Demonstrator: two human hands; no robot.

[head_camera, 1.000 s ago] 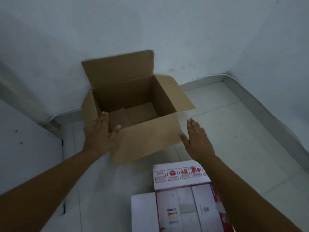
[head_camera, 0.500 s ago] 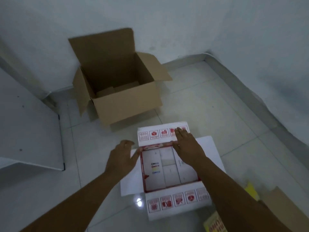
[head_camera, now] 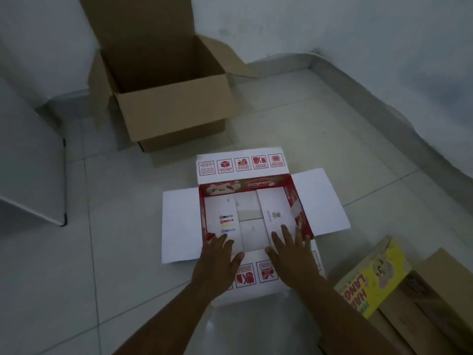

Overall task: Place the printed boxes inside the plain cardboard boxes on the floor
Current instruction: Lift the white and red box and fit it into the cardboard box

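Note:
A red and white printed box lies on the floor tiles, upside down, its four white flaps spread flat around it. My left hand rests flat on its near left corner, fingers apart. My right hand lies flat on its near right part, fingers spread. Neither hand grips anything. A plain cardboard box stands open behind it near the wall, flaps up, and looks empty.
A yellow printed box and a brown cardboard box lie at the lower right. A white panel stands at the left. Walls meet in a corner at the back right.
My hands left the plain cardboard box and came back to the printed box, then slid from its far edge to its near edge. The view dropped and moved closer.

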